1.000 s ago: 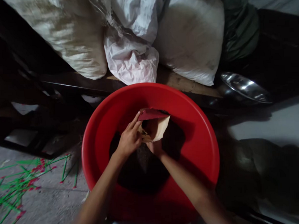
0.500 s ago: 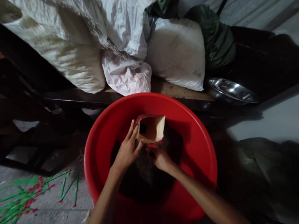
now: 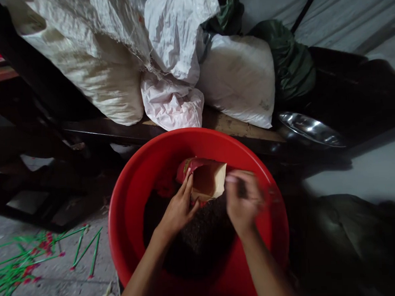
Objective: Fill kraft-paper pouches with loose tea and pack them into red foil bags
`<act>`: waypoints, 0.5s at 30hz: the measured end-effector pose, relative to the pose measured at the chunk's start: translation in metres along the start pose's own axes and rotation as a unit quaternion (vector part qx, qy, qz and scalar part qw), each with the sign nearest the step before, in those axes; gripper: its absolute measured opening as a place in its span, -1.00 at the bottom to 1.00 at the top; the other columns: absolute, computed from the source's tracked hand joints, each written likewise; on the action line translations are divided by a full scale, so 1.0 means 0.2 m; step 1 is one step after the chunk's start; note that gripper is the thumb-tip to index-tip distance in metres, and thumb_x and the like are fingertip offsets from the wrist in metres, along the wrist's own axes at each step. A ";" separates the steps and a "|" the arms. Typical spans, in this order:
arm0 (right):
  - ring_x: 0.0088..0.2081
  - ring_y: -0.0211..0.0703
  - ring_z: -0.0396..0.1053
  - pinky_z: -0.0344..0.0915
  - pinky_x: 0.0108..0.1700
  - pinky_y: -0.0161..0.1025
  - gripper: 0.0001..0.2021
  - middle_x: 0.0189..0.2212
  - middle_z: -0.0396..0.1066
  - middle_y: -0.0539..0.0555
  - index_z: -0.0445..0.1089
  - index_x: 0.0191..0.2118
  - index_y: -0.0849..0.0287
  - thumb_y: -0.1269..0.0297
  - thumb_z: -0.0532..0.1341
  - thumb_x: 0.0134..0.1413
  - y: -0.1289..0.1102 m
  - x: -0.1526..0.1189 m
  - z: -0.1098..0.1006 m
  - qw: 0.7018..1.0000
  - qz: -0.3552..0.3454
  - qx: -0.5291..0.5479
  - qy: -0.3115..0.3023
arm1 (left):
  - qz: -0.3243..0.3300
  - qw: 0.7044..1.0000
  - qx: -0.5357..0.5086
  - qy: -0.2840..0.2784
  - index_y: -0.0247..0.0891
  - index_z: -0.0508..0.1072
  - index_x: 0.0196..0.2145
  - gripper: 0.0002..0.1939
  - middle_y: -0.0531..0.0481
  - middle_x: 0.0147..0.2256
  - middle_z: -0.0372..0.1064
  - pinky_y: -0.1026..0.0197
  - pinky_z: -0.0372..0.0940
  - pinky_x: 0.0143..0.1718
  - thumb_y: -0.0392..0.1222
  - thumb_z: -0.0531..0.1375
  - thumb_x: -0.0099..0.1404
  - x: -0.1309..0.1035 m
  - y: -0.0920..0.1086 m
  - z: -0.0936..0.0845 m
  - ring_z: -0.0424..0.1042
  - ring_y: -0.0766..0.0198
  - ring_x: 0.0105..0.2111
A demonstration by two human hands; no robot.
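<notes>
Inside a large red plastic tub (image 3: 116, 214) lies a heap of dark, loose, crumbly material (image 3: 197, 236). My left hand (image 3: 179, 211) holds a red paper bag (image 3: 221, 181) with a pale inside, fingers along its near left side. The bag rests tilted on the heap, its mouth facing me and to the right. Just right of that mouth is my right hand (image 3: 245, 200), raised and blurred, fingers curled round what looks like a clump of the dark material. The bag's far end is partly hidden.
Behind the tub, several stuffed white sacks (image 3: 236, 79) and a dark green sack (image 3: 294, 63) stand on a wooden bench (image 3: 117, 130). A metal basin (image 3: 312, 128) sits at the right. Green sticks with red tips (image 3: 21, 259) litter the floor at left.
My right hand has come up from the heap below the bag and moved right, beside its mouth. The bag, still in my left hand, has shifted slightly right and down in view.
</notes>
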State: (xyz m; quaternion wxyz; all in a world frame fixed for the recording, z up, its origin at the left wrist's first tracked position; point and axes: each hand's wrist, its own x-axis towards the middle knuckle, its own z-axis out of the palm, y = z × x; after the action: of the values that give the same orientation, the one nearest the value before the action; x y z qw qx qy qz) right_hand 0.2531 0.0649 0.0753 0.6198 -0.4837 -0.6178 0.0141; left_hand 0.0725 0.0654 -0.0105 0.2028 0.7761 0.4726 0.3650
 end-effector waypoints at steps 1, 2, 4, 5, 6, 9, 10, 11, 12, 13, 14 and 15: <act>-0.04 0.06 0.53 0.52 0.00 0.03 -0.79 -0.11 0.54 0.17 0.52 -0.02 0.07 0.26 0.26 0.26 0.03 -0.03 0.04 0.995 0.004 -0.038 -0.096 | 0.002 1.000 -0.007 0.000 -0.05 -0.41 0.53 -0.12 -0.26 0.52 -0.31 -0.05 0.27 0.37 -0.16 0.09 0.51 0.00 0.00 -0.01 0.03 0.01 0.46; 0.08 0.11 0.50 0.49 0.11 0.08 -0.72 0.01 0.53 0.22 0.51 0.04 0.10 0.24 0.26 0.25 0.05 -0.06 0.07 0.984 0.010 -0.064 -0.168 | 0.004 1.000 -0.013 -0.002 -0.05 -0.41 0.53 -0.11 -0.25 0.53 -0.38 -0.06 0.28 0.36 -0.18 0.09 0.51 -0.01 0.00 -0.01 0.00 -0.01 0.47; 0.17 0.10 0.46 0.45 0.21 0.08 -0.70 0.13 0.48 0.23 0.51 0.08 0.13 0.28 0.24 0.27 0.08 -0.11 0.05 0.979 0.010 -0.073 -0.192 | 0.001 1.000 -0.022 -0.004 -0.04 -0.41 0.53 -0.10 -0.23 0.53 -0.48 -0.08 0.29 0.35 -0.21 0.10 0.49 -0.01 0.00 -0.02 -0.07 -0.03 0.48; 0.14 0.05 0.48 0.45 0.20 0.06 -0.74 0.10 0.51 0.21 0.52 0.04 0.12 0.32 0.22 0.29 0.10 -0.12 0.02 0.985 -0.002 -0.068 -0.157 | -0.004 1.000 -0.025 -0.002 -0.04 -0.41 0.53 -0.09 -0.22 0.53 -0.51 -0.08 0.28 0.36 -0.21 0.11 0.48 -0.02 -0.01 -0.03 -0.09 -0.04 0.49; 0.09 0.01 0.51 0.46 0.18 0.03 -0.78 0.03 0.54 0.19 0.53 -0.01 0.11 0.37 0.19 0.30 0.13 -0.12 -0.02 0.992 -0.018 -0.066 -0.110 | -0.009 1.000 -0.028 0.003 -0.04 -0.41 0.53 -0.09 -0.22 0.53 -0.53 -0.09 0.26 0.37 -0.21 0.11 0.49 -0.02 -0.01 -0.03 -0.09 -0.04 0.49; -0.07 -0.01 0.57 0.50 0.05 -0.01 -0.80 -0.16 0.60 0.18 0.54 -0.14 0.15 0.35 0.14 0.33 0.30 -0.11 -0.15 0.990 -0.015 -0.129 -0.054 | -0.016 0.999 -0.031 0.019 -0.03 -0.42 0.53 -0.10 -0.21 0.53 -0.52 -0.14 0.23 0.39 -0.19 0.11 0.49 -0.02 -0.02 -0.04 -0.07 -0.04 0.48; -0.09 0.01 0.58 0.51 0.03 -0.02 -0.76 -0.16 0.61 0.21 0.55 -0.11 0.17 0.32 0.12 0.35 0.38 -0.11 -0.19 0.978 0.031 -0.176 -0.104 | -0.014 0.999 -0.030 0.025 -0.03 -0.40 0.53 -0.10 -0.21 0.53 -0.51 -0.17 0.24 0.38 -0.18 0.11 0.49 -0.01 -0.02 -0.05 -0.04 -0.05 0.48; -0.07 0.05 0.59 0.50 0.03 -0.01 -0.72 -0.12 0.61 0.25 0.55 -0.05 0.20 0.28 0.10 0.36 0.47 -0.11 -0.23 0.949 0.092 -0.229 -0.196 | -0.013 0.999 -0.025 0.030 -0.03 -0.38 0.53 -0.11 -0.21 0.53 -0.49 -0.19 0.25 0.37 -0.18 0.11 0.49 -0.01 -0.02 -0.06 -0.02 -0.06 0.48; -0.03 0.10 0.59 0.49 0.07 0.02 -0.69 -0.05 0.60 0.29 0.54 0.03 0.24 0.27 0.12 0.35 0.54 -0.13 -0.26 0.897 0.154 -0.274 -0.310 | -0.011 0.999 -0.018 0.038 -0.03 -0.35 0.53 -0.12 -0.20 0.53 -0.47 -0.21 0.27 0.35 -0.18 0.12 0.49 -0.01 -0.02 -0.07 0.00 -0.07 0.47; 0.02 0.14 0.58 0.46 0.12 0.05 -0.66 0.01 0.59 0.32 0.53 0.09 0.26 0.27 0.15 0.31 0.59 -0.15 -0.30 0.832 0.203 -0.304 -0.418 | -0.008 0.999 -0.009 0.048 -0.03 -0.31 0.54 -0.13 -0.20 0.52 -0.44 -0.22 0.29 0.34 -0.19 0.12 0.48 -0.01 -0.02 -0.08 0.02 -0.07 0.47; 0.07 0.17 0.56 0.43 0.17 0.06 -0.63 0.05 0.57 0.31 0.52 0.13 0.25 0.29 0.19 0.28 0.63 -0.19 -0.34 0.768 0.232 -0.317 -0.506 | -0.005 0.998 0.001 0.058 -0.04 -0.27 0.54 -0.15 -0.20 0.52 -0.39 -0.22 0.30 0.34 -0.21 0.12 0.48 -0.01 -0.02 -0.09 0.04 -0.07 0.46; 0.09 0.15 0.55 0.41 0.20 0.05 -0.62 0.06 0.57 0.28 0.52 0.14 0.22 0.32 0.20 0.27 0.64 -0.23 -0.38 0.727 0.243 -0.312 -0.561 | -0.002 0.998 0.009 0.067 -0.05 -0.21 0.53 -0.17 -0.20 0.52 -0.34 -0.20 0.32 0.33 -0.23 0.12 0.48 -0.02 -0.02 -0.10 0.08 -0.06 0.44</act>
State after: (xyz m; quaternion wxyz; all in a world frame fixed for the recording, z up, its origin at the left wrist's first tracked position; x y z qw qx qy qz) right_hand 0.3761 0.0600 -0.0218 -0.0500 -0.6873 -0.6840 0.2392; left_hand 0.0538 0.0642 -0.0019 0.1641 0.7512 0.4897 0.4111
